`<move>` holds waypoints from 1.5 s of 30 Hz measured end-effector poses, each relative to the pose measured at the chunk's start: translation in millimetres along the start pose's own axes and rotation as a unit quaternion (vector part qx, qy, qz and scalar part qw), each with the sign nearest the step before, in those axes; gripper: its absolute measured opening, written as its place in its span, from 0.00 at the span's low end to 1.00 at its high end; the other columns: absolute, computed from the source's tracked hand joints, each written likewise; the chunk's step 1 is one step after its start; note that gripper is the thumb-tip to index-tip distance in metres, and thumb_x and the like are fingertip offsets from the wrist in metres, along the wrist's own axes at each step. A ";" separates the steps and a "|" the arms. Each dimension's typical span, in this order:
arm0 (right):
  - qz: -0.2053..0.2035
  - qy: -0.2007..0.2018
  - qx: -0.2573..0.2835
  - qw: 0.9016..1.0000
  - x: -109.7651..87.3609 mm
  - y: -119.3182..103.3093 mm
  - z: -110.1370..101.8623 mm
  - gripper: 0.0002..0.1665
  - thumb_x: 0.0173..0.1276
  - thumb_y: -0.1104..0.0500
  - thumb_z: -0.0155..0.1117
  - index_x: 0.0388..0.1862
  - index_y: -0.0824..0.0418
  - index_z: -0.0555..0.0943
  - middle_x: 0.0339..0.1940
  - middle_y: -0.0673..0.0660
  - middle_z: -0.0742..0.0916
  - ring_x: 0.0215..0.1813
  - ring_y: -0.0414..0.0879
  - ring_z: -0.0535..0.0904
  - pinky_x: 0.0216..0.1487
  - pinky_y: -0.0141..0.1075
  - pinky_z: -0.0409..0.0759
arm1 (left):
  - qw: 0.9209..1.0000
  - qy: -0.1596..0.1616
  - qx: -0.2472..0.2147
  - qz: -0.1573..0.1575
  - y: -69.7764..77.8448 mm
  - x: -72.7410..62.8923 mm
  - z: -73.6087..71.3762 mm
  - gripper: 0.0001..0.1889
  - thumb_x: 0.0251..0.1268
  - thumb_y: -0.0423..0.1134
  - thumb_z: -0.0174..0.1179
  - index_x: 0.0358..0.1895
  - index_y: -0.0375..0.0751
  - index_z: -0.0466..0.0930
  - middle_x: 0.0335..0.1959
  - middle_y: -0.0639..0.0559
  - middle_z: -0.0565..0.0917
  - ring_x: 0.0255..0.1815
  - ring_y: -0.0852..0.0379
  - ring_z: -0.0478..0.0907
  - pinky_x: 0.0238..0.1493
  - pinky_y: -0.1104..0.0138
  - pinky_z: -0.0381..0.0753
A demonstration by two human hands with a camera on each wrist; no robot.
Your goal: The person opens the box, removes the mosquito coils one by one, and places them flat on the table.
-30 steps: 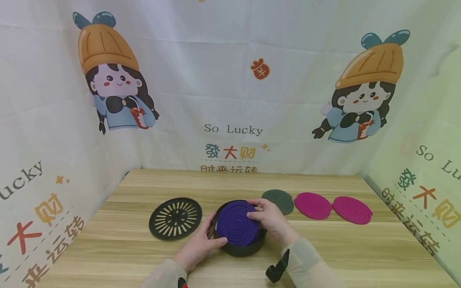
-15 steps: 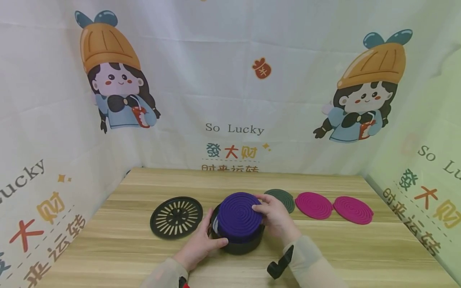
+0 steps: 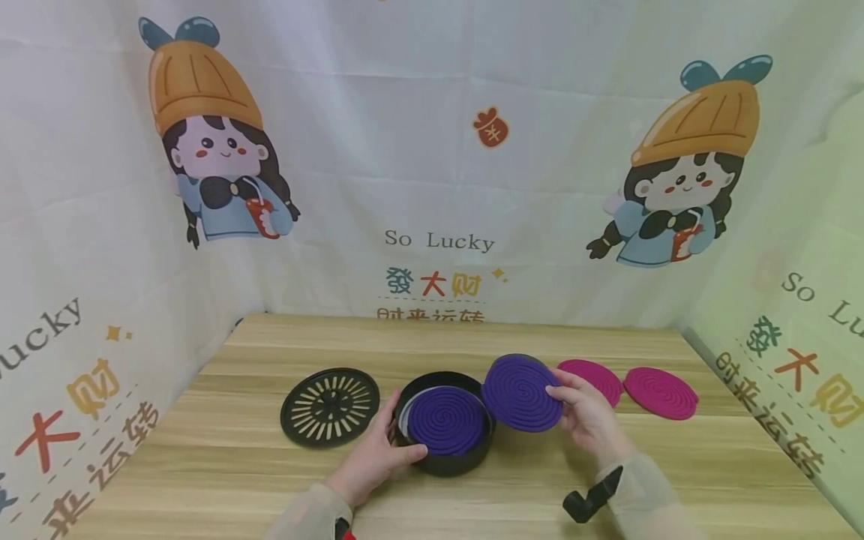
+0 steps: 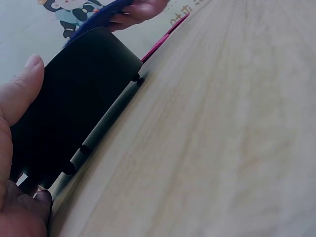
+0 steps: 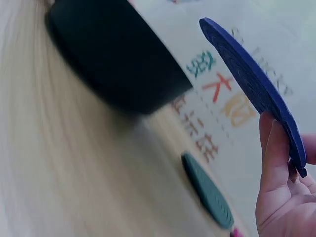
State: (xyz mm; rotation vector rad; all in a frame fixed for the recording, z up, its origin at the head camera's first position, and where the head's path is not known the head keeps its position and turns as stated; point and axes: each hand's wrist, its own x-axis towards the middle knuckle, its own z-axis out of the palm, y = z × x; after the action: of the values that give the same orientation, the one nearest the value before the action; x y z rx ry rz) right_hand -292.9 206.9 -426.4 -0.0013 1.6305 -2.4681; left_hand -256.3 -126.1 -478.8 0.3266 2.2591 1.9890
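- The place is looking like a cloth-lined tabletop booth [image 3: 74, 210].
- White cloth [image 3: 378, 150] is hanging around three sides of a wood-grain table [image 3: 223, 480].
- Cartoon figures [image 3: 219, 142] and "So Lucky" lettering [image 3: 439, 240] are decorating the cloth.

The held purple disc [image 3: 521, 394] looks matt and ridged, the black container [image 3: 448, 466] smooth, matt plastic, the surface [image 3: 202, 480] grained wood, the backdrop [image 3: 540, 187] creased cloth.

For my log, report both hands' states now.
Left hand: holding the black container at its side.
Right hand: holding a purple spiral mat, raised.
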 end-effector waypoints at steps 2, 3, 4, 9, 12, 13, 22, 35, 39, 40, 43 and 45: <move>0.008 0.006 -0.002 1.000 -3.5 0.6 -10.7 0.16 0.69 0.73 0.50 0.49 0.57 0.75 0.33 0.50 0.87 0.29 0.39 0.84 0.29 0.27 0.83 | 1.000 0.001 -0.001 -0.001 0.6 0.1 -0.1 0.58 0.49 0.37 0.74 0.78 0.41 0.38 0.77 0.34 0.38 0.74 0.32 0.42 0.73 0.45 0.45; 0.012 0.008 -0.007 1.000 -5.0 1.2 -15.6 0.16 0.69 0.73 0.50 0.48 0.56 0.75 0.34 0.50 0.87 0.29 0.39 0.84 0.30 0.28 0.83 | 1.000 0.002 0.000 -0.002 0.7 0.2 -0.3 0.58 0.49 0.37 0.74 0.78 0.41 0.38 0.77 0.34 0.38 0.74 0.31 0.42 0.72 0.45 0.45; 0.016 0.011 -0.009 1.000 -6.4 1.8 -20.0 0.16 0.69 0.73 0.51 0.48 0.55 0.76 0.35 0.49 0.87 0.30 0.39 0.84 0.31 0.28 0.83 | 1.000 0.002 -0.001 -0.004 1.3 0.2 -0.3 0.59 0.49 0.37 0.74 0.78 0.41 0.39 0.77 0.34 0.38 0.74 0.31 0.42 0.72 0.45 0.45; 0.034 0.028 -0.009 0.999 -12.0 4.2 -37.3 0.17 0.70 0.71 0.51 0.43 0.51 0.78 0.34 0.48 0.87 0.30 0.38 0.84 0.32 0.28 0.83 | 1.000 -0.002 0.000 -0.010 2.9 0.4 -0.6 0.59 0.49 0.38 0.74 0.78 0.41 0.38 0.77 0.35 0.37 0.74 0.30 0.41 0.72 0.44 0.46; 0.035 0.042 -0.001 0.999 -14.1 5.2 -43.2 0.17 0.70 0.71 0.51 0.41 0.50 0.79 0.32 0.47 0.86 0.30 0.37 0.83 0.32 0.28 0.83 | 1.000 -0.003 -0.002 -0.010 2.6 0.5 -0.3 0.59 0.49 0.37 0.74 0.78 0.41 0.38 0.77 0.35 0.38 0.74 0.30 0.41 0.72 0.43 0.46; 0.036 0.045 -0.002 0.998 -14.8 5.4 -44.4 0.17 0.70 0.71 0.51 0.41 0.50 0.79 0.32 0.47 0.86 0.30 0.37 0.83 0.32 0.28 0.83 | 1.000 -0.003 -0.003 -0.008 2.5 0.5 0.0 0.59 0.49 0.37 0.74 0.78 0.41 0.38 0.77 0.34 0.38 0.74 0.30 0.41 0.72 0.43 0.46; 0.067 0.071 -0.089 0.991 -15.2 13.0 -40.0 0.28 0.67 0.70 0.54 0.66 0.69 0.61 0.32 0.49 0.86 0.28 0.38 0.83 0.32 0.30 0.83 | 1.000 -0.005 -0.005 -0.010 2.8 -0.3 -0.8 0.59 0.49 0.37 0.74 0.78 0.41 0.38 0.77 0.34 0.37 0.74 0.29 0.40 0.72 0.43 0.45; 0.052 0.114 -0.213 0.969 -15.1 13.6 -32.6 0.27 0.66 0.72 0.52 0.63 0.80 0.62 0.32 0.52 0.82 0.28 0.38 0.78 0.28 0.31 0.82 | 1.000 -0.007 -0.010 -0.003 2.6 -0.2 -0.5 0.58 0.50 0.36 0.73 0.78 0.41 0.37 0.77 0.34 0.38 0.74 0.30 0.40 0.72 0.43 0.44; 0.041 0.130 -0.266 0.954 -14.3 12.0 -32.3 0.24 0.65 0.72 0.53 0.59 0.82 0.67 0.31 0.53 0.82 0.28 0.39 0.77 0.27 0.32 0.82 | 1.000 -0.003 -0.009 -0.002 2.3 0.1 -0.3 0.58 0.50 0.36 0.73 0.78 0.41 0.38 0.77 0.34 0.39 0.74 0.31 0.41 0.72 0.43 0.44; 0.040 0.134 -0.282 0.949 -14.6 11.6 -32.0 0.23 0.65 0.72 0.53 0.58 0.82 0.68 0.31 0.54 0.82 0.28 0.40 0.77 0.26 0.32 0.81 | 1.000 -0.003 -0.007 -0.001 2.0 0.3 -0.4 0.58 0.50 0.36 0.73 0.78 0.40 0.38 0.77 0.34 0.39 0.74 0.31 0.41 0.72 0.43 0.45; 0.038 0.141 -0.331 0.932 -14.9 10.6 -31.6 0.21 0.64 0.72 0.54 0.55 0.82 0.71 0.33 0.57 0.83 0.28 0.41 0.76 0.27 0.33 0.80 | 1.000 -0.005 -0.005 -0.006 1.7 0.6 -0.9 0.58 0.50 0.37 0.74 0.78 0.41 0.38 0.77 0.34 0.38 0.74 0.31 0.41 0.72 0.43 0.44; 0.036 0.144 -0.363 0.920 -15.5 9.6 -31.0 0.20 0.63 0.71 0.55 0.53 0.81 0.73 0.35 0.59 0.83 0.30 0.43 0.76 0.28 0.33 0.79 | 1.000 -0.007 -0.005 -0.009 1.7 0.8 -1.1 0.59 0.50 0.38 0.74 0.78 0.41 0.38 0.77 0.34 0.37 0.74 0.30 0.40 0.72 0.43 0.45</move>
State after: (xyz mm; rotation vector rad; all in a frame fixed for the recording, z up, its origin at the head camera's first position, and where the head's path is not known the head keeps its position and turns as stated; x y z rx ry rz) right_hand -279.3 233.8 -445.9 0.3258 2.5198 -1.7270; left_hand -257.2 -126.8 -477.0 0.3170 2.2357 1.9831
